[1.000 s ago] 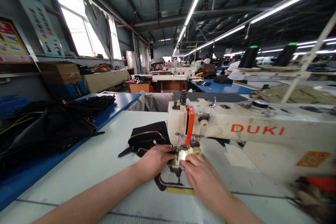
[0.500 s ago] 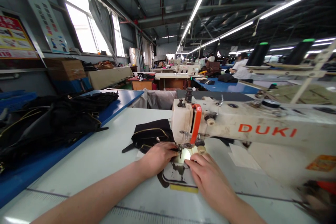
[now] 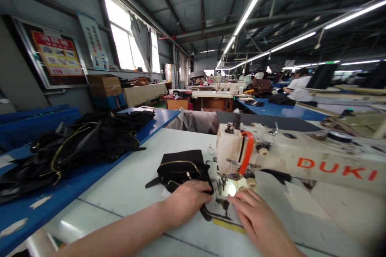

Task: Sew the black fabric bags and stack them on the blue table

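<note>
My left hand rests, fingers curled, on the near edge of a black bag piece with gold zips, just left of the needle of a white DUKI sewing machine. My right hand lies flat on the machine bed by the lit needle plate, fingers stretched toward the presser foot. Both hands press down on the work at the needle. What sits under the fingertips is hidden.
A heap of black bags with gold trim lies on the blue table to the left. The white sewing table spreads round the machine. Other machines and a person in white are far back.
The view has swung to the left, so machine and hands sit further right and lower. My hands stay at the needle; the left one has slid slightly back along the bag piece.
</note>
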Motion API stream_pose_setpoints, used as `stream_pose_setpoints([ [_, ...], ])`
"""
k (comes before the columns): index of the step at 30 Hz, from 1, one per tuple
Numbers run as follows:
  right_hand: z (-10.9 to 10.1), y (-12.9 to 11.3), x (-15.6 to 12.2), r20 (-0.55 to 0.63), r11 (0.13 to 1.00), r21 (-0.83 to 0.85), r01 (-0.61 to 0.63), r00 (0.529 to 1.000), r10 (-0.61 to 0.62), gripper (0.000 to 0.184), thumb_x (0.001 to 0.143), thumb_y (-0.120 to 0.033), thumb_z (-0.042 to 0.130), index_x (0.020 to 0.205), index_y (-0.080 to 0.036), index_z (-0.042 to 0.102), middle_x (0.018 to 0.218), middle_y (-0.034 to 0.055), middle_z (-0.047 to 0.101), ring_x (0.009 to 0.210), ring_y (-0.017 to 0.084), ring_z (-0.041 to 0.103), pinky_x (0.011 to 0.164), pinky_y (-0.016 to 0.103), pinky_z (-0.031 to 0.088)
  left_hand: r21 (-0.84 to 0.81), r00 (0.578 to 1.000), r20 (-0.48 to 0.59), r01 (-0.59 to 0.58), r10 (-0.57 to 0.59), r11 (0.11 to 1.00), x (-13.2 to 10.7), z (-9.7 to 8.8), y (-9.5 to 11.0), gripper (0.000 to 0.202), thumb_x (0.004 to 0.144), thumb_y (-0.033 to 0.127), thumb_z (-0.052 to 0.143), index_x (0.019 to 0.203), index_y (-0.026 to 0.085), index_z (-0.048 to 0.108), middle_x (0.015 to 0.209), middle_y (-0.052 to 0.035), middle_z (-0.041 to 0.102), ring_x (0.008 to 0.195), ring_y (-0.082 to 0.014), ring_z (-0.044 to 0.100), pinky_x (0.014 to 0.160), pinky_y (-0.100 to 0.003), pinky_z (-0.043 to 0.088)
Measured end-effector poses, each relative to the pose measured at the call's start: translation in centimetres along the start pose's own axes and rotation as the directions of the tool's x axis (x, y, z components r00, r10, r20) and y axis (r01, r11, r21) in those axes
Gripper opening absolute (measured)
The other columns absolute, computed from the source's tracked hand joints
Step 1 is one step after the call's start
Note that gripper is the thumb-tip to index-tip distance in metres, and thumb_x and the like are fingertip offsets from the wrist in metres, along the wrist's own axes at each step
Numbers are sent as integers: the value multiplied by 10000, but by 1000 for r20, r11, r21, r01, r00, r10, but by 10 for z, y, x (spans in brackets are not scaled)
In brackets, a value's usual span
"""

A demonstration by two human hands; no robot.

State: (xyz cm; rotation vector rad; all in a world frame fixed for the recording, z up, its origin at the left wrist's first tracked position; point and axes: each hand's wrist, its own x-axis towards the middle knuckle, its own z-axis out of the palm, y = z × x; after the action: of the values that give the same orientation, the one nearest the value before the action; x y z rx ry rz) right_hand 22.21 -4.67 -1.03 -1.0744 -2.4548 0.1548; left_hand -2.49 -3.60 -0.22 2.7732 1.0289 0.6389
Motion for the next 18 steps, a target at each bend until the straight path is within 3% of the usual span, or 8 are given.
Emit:
stream_pose_setpoints([
  [4,11,-23,1,32,995,91,50,998,-53,410,888,-172,476,1289,-249,523,1302,90,526,1155,247,513,969,402,432,-162,999,8,41,-40,986,-36,-13,30,291,946,131,417,1134,196,630,1182,-65,636,1117,-190,577,989,-311,436],
  [6,14,-44,7,83,980,194,45,995,-62,440,854,-186,520,1290,-245,522,1347,83,507,1189,247,504,999,385,412,-283,991,-35,111,-126,953,-45,-22,45,278,930,124,442,1131,189,623,1128,-59,656,1061,-176,602,946,-283,457],
  [10,4,-80,21,141,880,464,-102,989,41,230,906,-293,472,1047,-229,642,967,47,670,873,199,627,779,298,498,-505,922,-89,284,-376,815,-53,-55,61,217,852,114,552,1024,205,649,989,-11,684,916,-150,634,847,-234,477],
  [14,-14,-88,19,177,674,684,-277,960,215,306,875,-479,512,834,-227,680,693,18,648,712,195,609,673,271,485,-578,869,-43,380,-492,722,-78,-107,57,344,783,223,669,1120,212,601,1081,-33,649,996,-191,591,896,-282,448],
  [16,-19,-87,13,183,510,782,-359,914,363,341,811,-531,584,852,-213,699,704,33,674,718,211,626,703,287,498,-624,847,50,441,-530,645,-98,-128,53,316,827,312,629,1120,195,610,1096,-49,637,1020,-209,568,901,-306,432],
  [18,-20,-89,8,225,331,849,-411,849,478,398,714,-548,684,893,-193,712,742,53,699,714,229,645,715,312,520,-716,818,138,471,-558,514,-117,-140,52,299,893,390,532,1061,168,638,1028,-52,647,978,-206,571,871,-307,429],
])
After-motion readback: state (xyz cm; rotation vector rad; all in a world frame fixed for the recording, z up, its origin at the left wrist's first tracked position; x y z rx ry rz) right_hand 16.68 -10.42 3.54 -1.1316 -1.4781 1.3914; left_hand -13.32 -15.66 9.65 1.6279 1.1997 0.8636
